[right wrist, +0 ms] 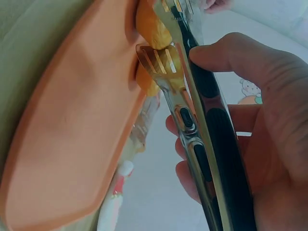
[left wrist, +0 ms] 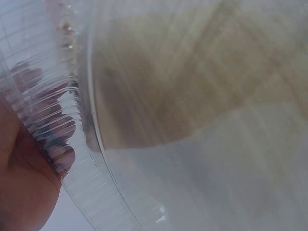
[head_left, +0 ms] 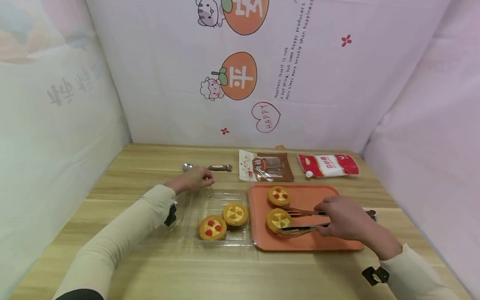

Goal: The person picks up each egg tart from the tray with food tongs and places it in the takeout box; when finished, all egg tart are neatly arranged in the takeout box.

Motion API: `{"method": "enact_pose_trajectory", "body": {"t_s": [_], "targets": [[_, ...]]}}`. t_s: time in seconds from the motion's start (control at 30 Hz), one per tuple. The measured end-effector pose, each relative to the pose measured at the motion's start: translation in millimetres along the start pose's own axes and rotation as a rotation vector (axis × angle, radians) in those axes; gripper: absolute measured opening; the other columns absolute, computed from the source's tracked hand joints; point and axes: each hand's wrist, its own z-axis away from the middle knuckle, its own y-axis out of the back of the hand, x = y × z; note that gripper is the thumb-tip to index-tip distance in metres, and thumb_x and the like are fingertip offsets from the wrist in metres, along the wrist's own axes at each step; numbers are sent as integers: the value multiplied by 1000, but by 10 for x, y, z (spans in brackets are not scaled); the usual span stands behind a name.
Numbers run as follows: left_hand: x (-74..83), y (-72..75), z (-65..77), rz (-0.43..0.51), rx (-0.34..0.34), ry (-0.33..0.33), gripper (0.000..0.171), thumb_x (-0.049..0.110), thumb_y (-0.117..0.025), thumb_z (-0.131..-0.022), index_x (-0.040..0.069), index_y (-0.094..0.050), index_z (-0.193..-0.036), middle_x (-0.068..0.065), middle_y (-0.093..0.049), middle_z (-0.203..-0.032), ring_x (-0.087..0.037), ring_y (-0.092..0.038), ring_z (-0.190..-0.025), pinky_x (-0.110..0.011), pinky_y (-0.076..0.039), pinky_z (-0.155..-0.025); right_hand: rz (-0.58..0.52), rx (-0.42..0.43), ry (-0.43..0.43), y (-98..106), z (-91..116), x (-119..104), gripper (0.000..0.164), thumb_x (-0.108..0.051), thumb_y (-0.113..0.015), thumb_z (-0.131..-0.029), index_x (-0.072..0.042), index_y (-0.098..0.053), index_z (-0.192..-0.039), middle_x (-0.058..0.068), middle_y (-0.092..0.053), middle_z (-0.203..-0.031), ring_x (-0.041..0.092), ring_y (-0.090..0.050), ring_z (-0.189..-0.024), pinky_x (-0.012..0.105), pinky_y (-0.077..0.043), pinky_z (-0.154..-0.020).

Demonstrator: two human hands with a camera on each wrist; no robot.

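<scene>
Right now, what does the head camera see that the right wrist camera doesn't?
Only the head view shows the metal-ended tool, the HAPPY heart and the left sleeve. Only the right wrist view shows the palm side of the right hand. Both show that hand holding tongs, the orange tray, tarts and the red-and-white packet.

Wall cloth (head_left: 330,86) and red-white bag (head_left: 328,166) carried legible text.
Cloth read "HAPPY" in heart (head_left: 265,117), "安" and "平" on orange fruits (head_left: 231,89), "Happiness itself is not"; bag read "白砂糖".
</scene>
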Motion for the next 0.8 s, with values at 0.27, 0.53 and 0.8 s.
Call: {"method": "enact_pose_trajectory", "body": {"t_s": [0.27, 0.53, 0.8], "targets": [[-2, -6, 3, -8, -5, 13, 17, 16, -60, -97, 3, -71, -96, -2, -64, -81, -12, -54, -68, -27, -45, -62, -10, 20, -14, -23, 0, -36, 34, -30, -81, -76, -8, -73, -101, 3, -65, -93, 20, -60, -83, 39, -52, -67], [-1, 0, 9, 2, -10, 27, 18, 17, -60, -97, 3, -71, -98, -2, -65, -83, -12, -55, -69, -26, -46, -63, -17, 54, -22, 205, -118, 1, 31, -27, -78, -80, -6, -72, -102, 7, -66, -96, 20, -61, -81, 39, -53, -66], [8, 11, 21, 1, -8, 36, 17, 16, -60, -97, 3, -71, -98, -2, -65, -82, -12, -55, -67, -26, -46, -62, 75, 111, 25, 479, -775, -179, 38, -35, -77, -79, -7, -72, -104, 8, -67, -95, 23, -62, -79, 40, -53, -62]]}}
